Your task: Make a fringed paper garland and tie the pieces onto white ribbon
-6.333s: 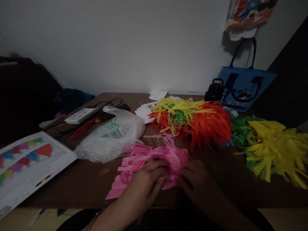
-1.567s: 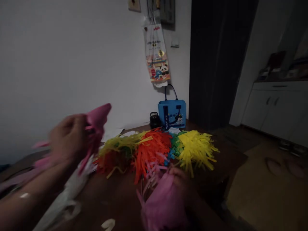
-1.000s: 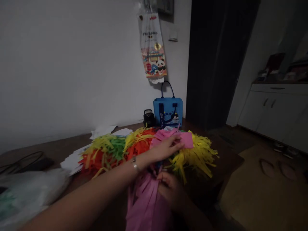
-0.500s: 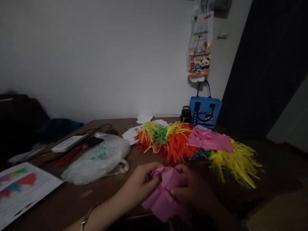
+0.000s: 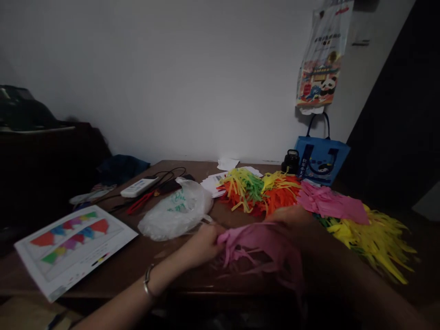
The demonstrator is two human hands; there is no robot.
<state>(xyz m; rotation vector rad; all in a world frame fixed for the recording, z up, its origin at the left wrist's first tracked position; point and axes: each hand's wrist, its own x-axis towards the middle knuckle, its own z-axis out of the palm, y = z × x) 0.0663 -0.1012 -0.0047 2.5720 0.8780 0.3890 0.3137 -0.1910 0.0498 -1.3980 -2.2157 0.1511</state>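
A pink fringed piece (image 5: 263, 234), paper-like and cut into thin strips, is held up between two bare hands above the near edge of the brown table (image 5: 187, 282). Its long axis runs from left to right across the person's front; the middle spans the gap, and the far side of it droops in loose strips below the right hand (image 5: 290, 219). Its left end is in the left hand (image 5: 205, 243), whose fingers are closed around it, so from that grip the piece extends to the right. The right hand is at the upper right edge of the piece; blur and shade hide its fingertips, so I cannot tell whether they pinch it. The right hand is also the nearer to the folded pink bundle (image 5: 335, 201), which lies just beyond it on top of a yellow fringed bundle (image 5: 373, 243).

Left of that bundle is an orange-red fringed bundle (image 5: 280, 200), with green strips (image 5: 253, 185) beside it. A clear plastic bag (image 5: 173, 215) rests just beyond the left hand, and a printed sheet (image 5: 74, 250) showing coloured pennants lies farther left. At the back stand a black bottle (image 5: 291, 164) and a blue tote bag (image 5: 321, 160).
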